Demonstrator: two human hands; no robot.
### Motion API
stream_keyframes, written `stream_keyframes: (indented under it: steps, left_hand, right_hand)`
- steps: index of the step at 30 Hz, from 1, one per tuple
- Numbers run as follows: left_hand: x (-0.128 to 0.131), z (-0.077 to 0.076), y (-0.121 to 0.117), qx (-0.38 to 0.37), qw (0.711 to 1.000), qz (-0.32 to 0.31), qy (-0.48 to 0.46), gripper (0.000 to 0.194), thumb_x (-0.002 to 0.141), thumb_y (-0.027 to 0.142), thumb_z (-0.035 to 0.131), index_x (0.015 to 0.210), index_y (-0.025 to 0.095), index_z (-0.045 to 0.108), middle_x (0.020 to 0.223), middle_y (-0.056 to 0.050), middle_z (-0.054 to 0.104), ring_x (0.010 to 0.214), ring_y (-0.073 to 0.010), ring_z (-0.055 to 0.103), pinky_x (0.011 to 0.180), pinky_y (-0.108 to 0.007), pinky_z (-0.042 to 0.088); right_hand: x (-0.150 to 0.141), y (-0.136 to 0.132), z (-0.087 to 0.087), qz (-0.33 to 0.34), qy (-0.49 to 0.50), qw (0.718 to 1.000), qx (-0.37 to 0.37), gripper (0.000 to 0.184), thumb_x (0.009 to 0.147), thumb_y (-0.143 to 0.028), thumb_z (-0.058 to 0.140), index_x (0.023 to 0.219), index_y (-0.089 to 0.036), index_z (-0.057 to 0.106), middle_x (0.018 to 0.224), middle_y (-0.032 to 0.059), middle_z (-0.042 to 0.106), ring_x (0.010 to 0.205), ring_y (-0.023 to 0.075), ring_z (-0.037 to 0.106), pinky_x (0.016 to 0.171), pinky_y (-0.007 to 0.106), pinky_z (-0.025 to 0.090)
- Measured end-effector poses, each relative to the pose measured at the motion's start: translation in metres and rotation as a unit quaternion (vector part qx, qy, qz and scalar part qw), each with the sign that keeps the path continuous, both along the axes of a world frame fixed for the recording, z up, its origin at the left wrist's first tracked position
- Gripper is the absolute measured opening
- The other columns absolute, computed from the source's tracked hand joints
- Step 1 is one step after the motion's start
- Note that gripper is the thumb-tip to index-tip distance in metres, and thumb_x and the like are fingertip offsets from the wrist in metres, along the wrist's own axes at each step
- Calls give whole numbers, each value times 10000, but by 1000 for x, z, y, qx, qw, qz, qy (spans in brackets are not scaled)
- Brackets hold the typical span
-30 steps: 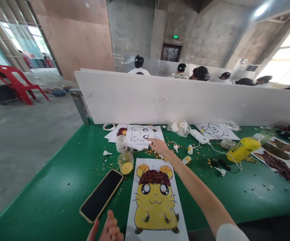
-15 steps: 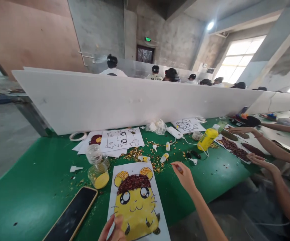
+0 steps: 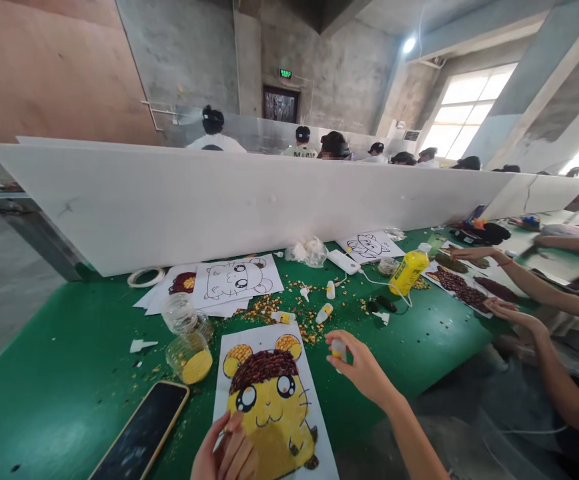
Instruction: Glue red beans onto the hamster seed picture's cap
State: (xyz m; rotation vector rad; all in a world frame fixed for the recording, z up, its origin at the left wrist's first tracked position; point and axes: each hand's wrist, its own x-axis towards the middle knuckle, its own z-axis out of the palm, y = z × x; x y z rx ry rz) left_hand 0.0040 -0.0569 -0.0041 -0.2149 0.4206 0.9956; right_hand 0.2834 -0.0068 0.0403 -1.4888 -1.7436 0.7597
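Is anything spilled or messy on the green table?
Yes. Loose yellow kernels lie scattered on the table above the hamster picture, and a jar lies tipped on its side beside it.

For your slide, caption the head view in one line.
Right hand holds a small glue bottle beside the hamster picture; left hand rests on it.

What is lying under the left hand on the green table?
Under the left hand lies the hamster picture, yellow with a dark brown cap, on white paper over the green table. The hand covers the picture's lower left part, so nothing can be seen there.
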Motion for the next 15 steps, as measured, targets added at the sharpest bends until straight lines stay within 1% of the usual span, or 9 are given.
stream_keyframes:
  steps: [2, 4, 5, 7, 9, 12, 13, 15]
  left_hand:
    - [6, 6, 10, 12, 999, -21, 21, 239, 787, 285, 643, 645, 164, 493, 380, 122, 91, 257, -27, 184, 373, -212, 39]
    - [12, 12, 22, 36, 997, -44, 46, 203, 816, 284, 606, 679, 160, 522, 393, 124, 58, 272, -28, 136, 373, -205, 41]
    - [14, 15, 29, 50, 996, -58, 51, 212, 825, 276, 587, 662, 158, 520, 390, 123, 44, 275, -31, 113, 367, -202, 40]
    - [19, 21, 44, 81, 993, -76, 45, 315, 849, 280, 537, 568, 156, 465, 393, 113, 43, 287, -36, 104, 360, -202, 60]
    - [22, 25, 62, 138, 986, -92, 29, 384, 881, 278, 458, 517, 164, 412, 380, 102, 58, 287, -50, 116, 359, -213, 91]
    - [27, 28, 85, 160, 985, -63, 25, 423, 912, 283, 393, 505, 168, 385, 361, 87, 135, 285, -61, 189, 362, -213, 166]
    - [28, 27, 90, 164, 985, -50, 22, 423, 915, 296, 387, 512, 169, 391, 364, 78, 189, 295, -66, 238, 369, -216, 202]
    - [30, 22, 96, 167, 985, -30, 13, 388, 921, 333, 382, 581, 164, 460, 419, 50, 353, 365, -81, 380, 425, -217, 311]
  right_hand:
    - [-8, -2, 21, 47, -21, 999, 3, 202, 835, -255, 560, 1036, -251, 576, 1032, 37, 599, 942, 188, 568, 817, 300, 442]
    - [-15, -4, 37, 64, -31, 997, 26, 182, 845, -241, 557, 1025, -255, 583, 1018, 32, 600, 929, 182, 566, 816, 301, 438]
    - [-18, -6, 42, 67, -30, 997, 38, 184, 851, -232, 551, 1031, -255, 579, 1011, 32, 598, 921, 177, 565, 814, 301, 438]
    - [-26, -9, 47, 80, -20, 995, 60, 193, 859, -222, 545, 1048, -252, 569, 1008, 35, 595, 918, 170, 564, 814, 299, 441]
    - [-37, -12, 42, 98, 3, 992, 82, 196, 860, -222, 551, 1055, -244, 563, 1006, 41, 596, 930, 167, 563, 815, 293, 446]
    - [-57, -12, 26, 100, 48, 987, 115, 180, 851, -214, 571, 1031, -227, 560, 997, 45, 600, 956, 169, 557, 831, 294, 442]
    - [-63, -12, 20, 97, 61, 987, 116, 171, 850, -208, 571, 1020, -222, 558, 991, 46, 599, 951, 169, 557, 828, 296, 442]
    - [-75, -10, 13, 87, 96, 985, 112, 152, 854, -195, 558, 1004, -216, 550, 977, 46, 591, 929, 167, 558, 809, 297, 444]
